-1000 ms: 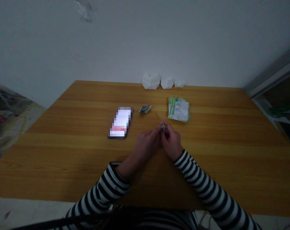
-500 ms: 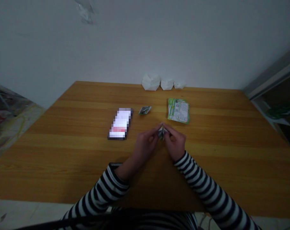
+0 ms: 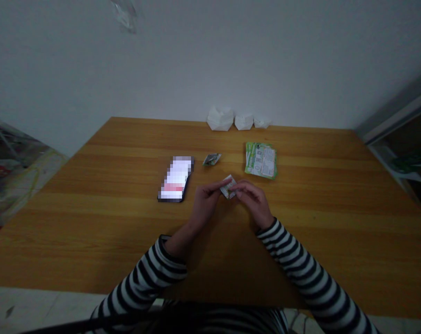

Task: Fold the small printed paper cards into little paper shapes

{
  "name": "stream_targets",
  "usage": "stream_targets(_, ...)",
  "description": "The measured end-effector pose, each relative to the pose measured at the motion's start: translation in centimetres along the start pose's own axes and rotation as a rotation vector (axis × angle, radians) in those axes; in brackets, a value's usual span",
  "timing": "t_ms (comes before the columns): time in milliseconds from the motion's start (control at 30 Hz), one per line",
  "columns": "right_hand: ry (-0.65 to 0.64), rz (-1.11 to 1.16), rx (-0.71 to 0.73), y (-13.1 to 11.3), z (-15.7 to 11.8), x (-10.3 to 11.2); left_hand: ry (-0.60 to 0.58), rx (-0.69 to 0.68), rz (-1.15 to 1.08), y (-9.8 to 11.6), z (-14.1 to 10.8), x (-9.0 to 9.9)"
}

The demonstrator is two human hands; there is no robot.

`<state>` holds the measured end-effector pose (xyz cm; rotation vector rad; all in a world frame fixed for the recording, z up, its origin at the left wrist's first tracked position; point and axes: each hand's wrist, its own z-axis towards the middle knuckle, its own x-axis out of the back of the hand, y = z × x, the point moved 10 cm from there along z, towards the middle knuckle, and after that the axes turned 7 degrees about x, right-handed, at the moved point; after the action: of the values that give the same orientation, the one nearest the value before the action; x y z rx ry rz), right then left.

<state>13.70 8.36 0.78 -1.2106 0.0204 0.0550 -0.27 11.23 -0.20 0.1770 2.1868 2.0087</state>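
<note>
Between my two hands, above the wooden table (image 3: 127, 222), is a small folded piece of printed paper (image 3: 228, 187), now a roughly square, light-coloured shape. My left hand (image 3: 207, 199) pinches its left side with thumb and fingers. On the right edge, the fingertips of my right hand (image 3: 254, 199) close on the same paper. A second folded printed paper (image 3: 212, 159) lies just beyond my left hand. Past my right hand rests a stack of green and white printed sheets (image 3: 261, 161).
A phone (image 3: 175, 179) with a lit, blurred screen lies left of my hands. Three white folded paper shapes (image 3: 220, 119) stand in a row at the table's back edge, against the wall (image 3: 266, 60). Clutter (image 3: 15, 162) shows on the floor at left.
The folded paper has turned from a crumpled-looking, pointed shape to a flat square facing up. My hands have shifted their grip, the right fingers now lying over its right side.
</note>
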Motion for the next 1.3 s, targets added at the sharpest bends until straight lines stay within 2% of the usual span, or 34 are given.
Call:
stream_targets(100, -0.011, 0.028, -0.072, 1.1, -0.2, -0.4, 0.002, -0.068, 0.088, 0.5, -0.2, -0.4)
stream_targets(267, 0.099, 0.2, -0.199, 2.7, -0.8, -0.7, -0.014, -0.15, 0.163, 0.7, -0.9, -1.4)
stream_targets(367, 0.127, 0.306, -0.244, 2.7, -0.9, -0.9, -0.019, -0.147, 0.169, 0.5, -0.9, -1.5)
stream_targets(467, 0.093, 0.391, -0.295, 2.9, -1.0, -1.3, -0.021, -0.124, 0.179, 0.6, -0.6, -1.2)
stream_targets(567, 0.092, 0.399, -0.312, 3.2, -1.0, -1.0, -0.116, -0.165, 0.246, 1.5, -0.7, -1.7)
stream_targets(700, 0.148, 0.364, -0.321, 3.6, -0.8, 0.8, -0.368, -0.179, 0.3, 2.4, -1.3, -3.0)
stream_targets(800, 0.025, 0.314, -0.295, 2.9, -0.4, 0.9, -0.504, -0.143, 0.297, 2.5, -1.6, -3.4)
stream_targets(900, -0.123, 0.292, -0.257, 2.2, -0.3, 0.0, -0.508, -0.173, 0.365, 2.6, -1.3, -3.3)
stream_targets(1033, -0.179, 0.325, -0.274, 2.6, -0.6, -0.8, -0.579, -0.137, 0.405, 1.5, -1.2, -4.0)
stream_targets(1133, -0.204, 0.333, -0.286, 2.9, -0.7, -1.1, -0.582, -0.114, 0.414, 1.0, -1.1, -3.9)
stream_targets(1300, -0.345, 0.328, -0.289, 2.5, -1.1, -1.8, -0.669, -0.128, 0.337, 1.0, -1.5, -4.3)
